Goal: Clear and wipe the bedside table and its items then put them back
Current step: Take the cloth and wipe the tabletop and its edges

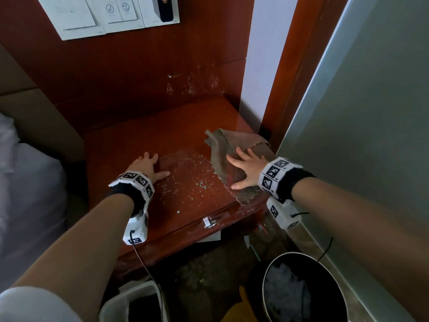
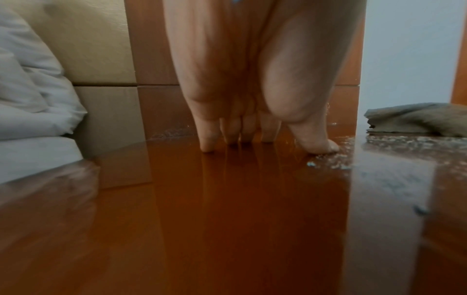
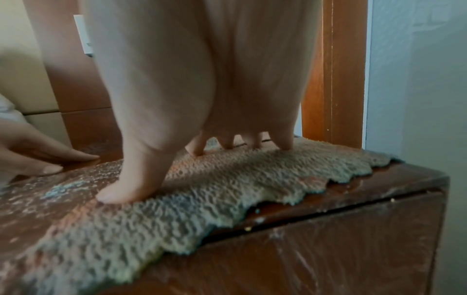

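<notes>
Left hand [image 2: 242, 83] flat on bedside table [image 2: 227, 219] (glossy wood); cloth [image 2: 417, 119] far right; pillow [image 2: 30, 89] left

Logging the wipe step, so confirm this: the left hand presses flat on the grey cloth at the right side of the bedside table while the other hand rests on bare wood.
One thing is wrong: the right hand presses flat on the grey cloth, as the head view shows. The left hand rests on the bare wood of the bedside table.
</notes>
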Demonstrator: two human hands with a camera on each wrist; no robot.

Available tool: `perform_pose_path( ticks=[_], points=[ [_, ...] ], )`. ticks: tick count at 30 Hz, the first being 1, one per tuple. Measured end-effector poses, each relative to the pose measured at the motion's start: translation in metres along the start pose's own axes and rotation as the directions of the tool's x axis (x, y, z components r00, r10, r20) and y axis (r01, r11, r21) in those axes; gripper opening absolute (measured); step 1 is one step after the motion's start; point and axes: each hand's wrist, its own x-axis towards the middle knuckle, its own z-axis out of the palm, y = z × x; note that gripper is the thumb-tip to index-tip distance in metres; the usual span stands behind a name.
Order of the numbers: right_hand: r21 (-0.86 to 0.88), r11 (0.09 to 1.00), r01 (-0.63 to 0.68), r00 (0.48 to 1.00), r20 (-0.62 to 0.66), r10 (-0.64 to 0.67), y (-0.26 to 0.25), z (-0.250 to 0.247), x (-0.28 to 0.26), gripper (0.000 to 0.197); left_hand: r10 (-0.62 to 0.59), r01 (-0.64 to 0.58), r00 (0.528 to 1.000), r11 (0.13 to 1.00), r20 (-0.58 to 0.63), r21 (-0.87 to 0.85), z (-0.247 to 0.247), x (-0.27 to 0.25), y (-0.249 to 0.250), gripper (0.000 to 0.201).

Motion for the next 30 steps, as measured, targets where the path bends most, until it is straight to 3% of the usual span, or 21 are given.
perform_pose_path(
  ticks=[30],
  points=[
    [0.007, 1.0, -0.027, 0.998, -0.063, 0.028, -0.029, -0.049, 0.067, 0.094, -0.005, 0.006, 1.0, 0.995, 0.013, -0.102, 0.0, 0.002, -0.001, 0.082]
  ],
)
